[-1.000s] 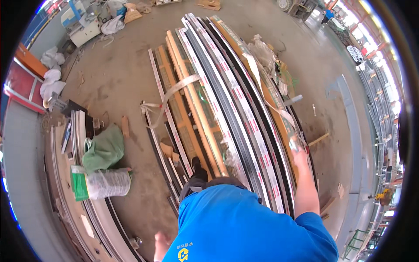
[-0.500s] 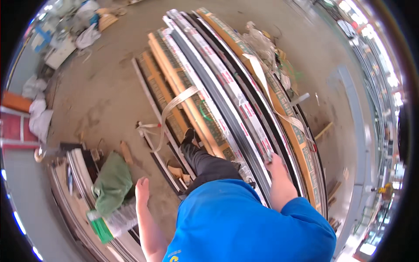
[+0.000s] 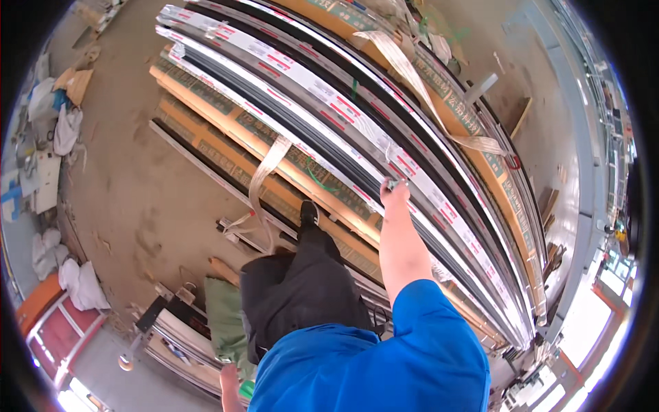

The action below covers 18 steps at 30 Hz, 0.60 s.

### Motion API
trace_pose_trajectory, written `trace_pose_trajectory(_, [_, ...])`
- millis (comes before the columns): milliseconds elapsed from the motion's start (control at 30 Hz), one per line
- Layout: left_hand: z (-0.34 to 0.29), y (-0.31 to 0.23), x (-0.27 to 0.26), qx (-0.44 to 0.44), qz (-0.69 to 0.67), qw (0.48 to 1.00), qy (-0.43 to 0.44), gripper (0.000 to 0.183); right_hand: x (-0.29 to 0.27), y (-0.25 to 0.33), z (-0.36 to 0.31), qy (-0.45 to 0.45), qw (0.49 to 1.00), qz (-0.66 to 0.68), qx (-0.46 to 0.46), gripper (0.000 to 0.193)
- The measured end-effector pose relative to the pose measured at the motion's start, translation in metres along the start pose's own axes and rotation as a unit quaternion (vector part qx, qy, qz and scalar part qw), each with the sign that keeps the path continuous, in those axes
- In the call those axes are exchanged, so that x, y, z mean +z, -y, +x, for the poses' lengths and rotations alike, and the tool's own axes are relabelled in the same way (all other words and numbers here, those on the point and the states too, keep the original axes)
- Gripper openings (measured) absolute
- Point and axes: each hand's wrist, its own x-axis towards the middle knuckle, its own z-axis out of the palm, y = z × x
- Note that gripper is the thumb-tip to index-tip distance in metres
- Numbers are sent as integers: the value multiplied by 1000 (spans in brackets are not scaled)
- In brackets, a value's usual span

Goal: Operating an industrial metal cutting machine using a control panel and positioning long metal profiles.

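A tall stack of long aluminium profiles (image 3: 322, 103), wrapped in white film with red labels, lies slanting across the floor, with brown paper-wrapped bundles (image 3: 226, 137) beside it. My right hand (image 3: 395, 196) is stretched forward and closed on the edge of one white-wrapped profile near the middle of the stack. My left hand (image 3: 231, 386) hangs low at the bottom edge, near a green sack (image 3: 223, 319), holding nothing that I can see; its fingers are partly cut off. My black-trousered leg is raised, its shoe (image 3: 309, 213) set on a brown bundle.
Beige lifting straps (image 3: 264, 175) loop around the bundles. A low rack of frames (image 3: 178, 340) stands at lower left, with white sacks (image 3: 79, 285) and a red frame (image 3: 58, 329) beyond. Bare concrete floor (image 3: 137, 199) lies left of the stack. Wood scraps (image 3: 522, 113) sit at right.
I have stepped closer to the stack, my foot coming up onto the brown bundle. My right hand slid up the profiles; my left hand dropped toward the lower edge.
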Motion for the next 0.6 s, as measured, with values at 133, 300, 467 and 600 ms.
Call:
trace_pose_trajectory(133, [14,-62,-50,27,121,990,74,27,82,-72,-8,-58,997,31,-37,22])
trace_pose_trajectory(300, [72,-156,-104,189,185,960,91,25,150,-150,-16,-58,994,-51,-83,20])
trace_pose_trajectory(467, [173,-250,-189,254,433,857,113,28,225,-229,-90,146,951,-264,63,14])
trace_pose_trajectory(600, [241,-405,-243,237,412,871,123,27,244,-266,-90,2,990,-121,-79,16])
